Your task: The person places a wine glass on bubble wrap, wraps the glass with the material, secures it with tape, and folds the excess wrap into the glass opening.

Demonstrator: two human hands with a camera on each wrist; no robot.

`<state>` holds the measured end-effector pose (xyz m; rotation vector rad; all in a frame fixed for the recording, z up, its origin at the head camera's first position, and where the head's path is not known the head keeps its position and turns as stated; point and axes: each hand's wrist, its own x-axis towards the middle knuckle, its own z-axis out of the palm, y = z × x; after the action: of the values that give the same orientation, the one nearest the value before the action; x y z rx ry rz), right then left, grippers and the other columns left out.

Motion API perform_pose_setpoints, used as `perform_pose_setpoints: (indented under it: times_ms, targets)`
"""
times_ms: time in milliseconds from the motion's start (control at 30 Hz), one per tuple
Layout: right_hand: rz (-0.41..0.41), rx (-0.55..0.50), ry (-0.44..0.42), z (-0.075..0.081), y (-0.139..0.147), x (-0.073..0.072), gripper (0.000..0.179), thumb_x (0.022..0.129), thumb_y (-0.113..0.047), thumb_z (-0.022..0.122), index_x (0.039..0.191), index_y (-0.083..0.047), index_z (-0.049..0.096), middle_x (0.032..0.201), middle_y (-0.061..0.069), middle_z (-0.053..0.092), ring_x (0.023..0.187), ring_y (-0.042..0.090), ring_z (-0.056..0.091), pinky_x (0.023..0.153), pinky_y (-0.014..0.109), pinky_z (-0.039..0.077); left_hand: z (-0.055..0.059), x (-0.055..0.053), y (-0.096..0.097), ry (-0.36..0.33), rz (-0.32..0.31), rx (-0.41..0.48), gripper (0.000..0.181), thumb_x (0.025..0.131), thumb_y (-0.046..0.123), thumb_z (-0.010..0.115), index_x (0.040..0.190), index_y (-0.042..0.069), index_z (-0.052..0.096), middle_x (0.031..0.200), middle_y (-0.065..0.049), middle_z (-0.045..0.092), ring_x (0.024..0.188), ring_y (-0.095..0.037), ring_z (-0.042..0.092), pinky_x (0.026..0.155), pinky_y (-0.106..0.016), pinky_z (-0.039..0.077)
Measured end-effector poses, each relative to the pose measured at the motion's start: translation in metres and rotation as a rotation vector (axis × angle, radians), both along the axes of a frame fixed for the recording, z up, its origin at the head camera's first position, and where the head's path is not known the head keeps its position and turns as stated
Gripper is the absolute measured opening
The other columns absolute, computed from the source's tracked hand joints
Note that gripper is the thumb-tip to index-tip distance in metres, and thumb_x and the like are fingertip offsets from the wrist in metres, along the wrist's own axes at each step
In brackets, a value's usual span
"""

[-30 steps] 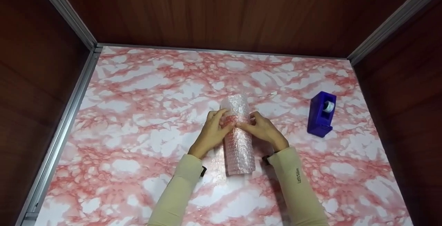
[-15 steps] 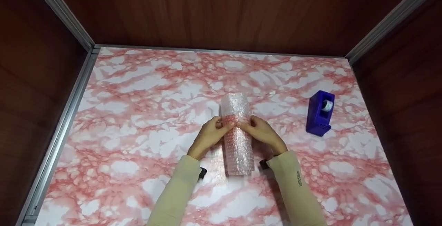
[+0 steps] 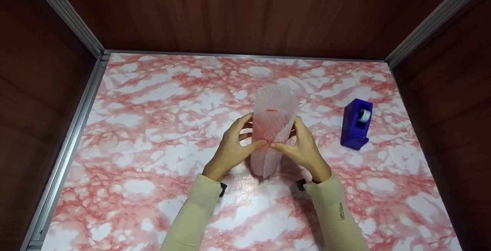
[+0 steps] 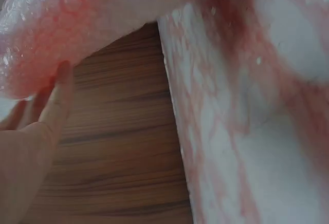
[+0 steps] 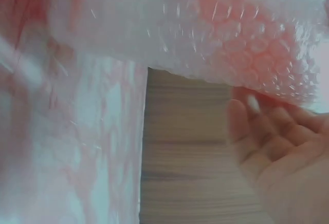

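Note:
A bundle of clear bubble wrap (image 3: 274, 118) is tilted up in the middle of the head view, its upper end wider than its lower end. Something reddish shows through its middle, with a short bright red line higher up. My left hand (image 3: 232, 147) holds the left side, thumb on the near face and fingers round the back. On the right side my right hand (image 3: 305, 149) grips it the same way, the two thumbtips close together. Both wrist views show fingers (image 4: 61, 88) under the bubbled plastic (image 5: 247, 34); the contents are blurred by the wrap.
A purple tape dispenser (image 3: 356, 124) with a roll of clear tape stands to the right on the pink-and-white marbled table (image 3: 153, 136). Dark wood panels (image 3: 245, 17) with metal rails enclose the back and both sides.
The bubble wrap bundle has gone from lying along the table to tilted up, its far end raised. Both hands have moved with it, fingers spread further round its sides. The tape dispenser stays put.

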<state>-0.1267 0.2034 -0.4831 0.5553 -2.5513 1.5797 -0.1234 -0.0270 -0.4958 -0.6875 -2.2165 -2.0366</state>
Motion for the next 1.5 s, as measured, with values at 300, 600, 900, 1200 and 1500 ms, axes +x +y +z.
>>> perform_pose_setpoints:
  times_ms: [300,600,900,1200,1500]
  targets:
    - [0.064,-0.085,0.118,0.018,-0.011,0.019,0.08,0.07,-0.001,0.089,0.136,0.008,0.045,0.128,0.022,0.056,0.117,0.036,0.054,0.102,0.052,0.04,-0.007,0.004,0.002,0.108,-0.047,0.034,0.077,0.084,0.01,0.083,0.149,0.01,0.041,0.143,-0.005,0.046,0.129,-0.02,0.048,0.102,-0.038,0.046]
    - [0.061,-0.068,0.106,0.005,-0.009,0.024,0.078,0.074,-0.004,0.088,0.137,0.007,0.045,0.13,0.02,0.057,0.119,0.031,0.055,0.103,0.049,0.041,-0.007,0.01,0.002,0.104,-0.05,-0.004,0.078,0.083,0.004,0.082,0.148,0.005,0.039,0.142,-0.012,0.044,0.13,-0.025,0.047,0.103,-0.04,0.044]
    - [0.041,-0.085,0.244,0.013,-0.009,0.027,0.097,0.065,0.002,0.091,0.143,0.012,0.035,0.135,0.026,0.049,0.119,0.039,0.051,0.105,0.041,0.041,0.013,0.017,0.001,0.202,-0.013,0.003,0.078,0.079,-0.004,0.082,0.143,-0.01,0.037,0.143,-0.023,0.041,0.133,-0.031,0.043,0.103,-0.054,0.042]
    - [0.02,-0.235,0.471,0.017,-0.012,0.03,0.08,0.06,0.012,0.088,0.121,0.025,0.037,0.123,0.038,0.049,0.11,0.047,0.054,0.102,0.037,0.044,-0.008,0.008,0.006,0.364,0.037,-0.015,0.076,0.079,0.003,0.085,0.142,-0.002,0.041,0.146,-0.017,0.042,0.136,-0.028,0.042,0.101,-0.047,0.046]
    - [0.019,-0.215,0.563,0.018,-0.014,0.028,0.056,0.081,-0.012,0.086,0.106,0.02,0.047,0.117,0.038,0.051,0.113,0.041,0.054,0.1,0.035,0.046,-0.011,0.008,0.004,0.446,0.051,-0.079,0.05,0.087,0.011,0.079,0.128,0.006,0.051,0.147,-0.014,0.044,0.133,-0.027,0.046,0.105,-0.04,0.044]
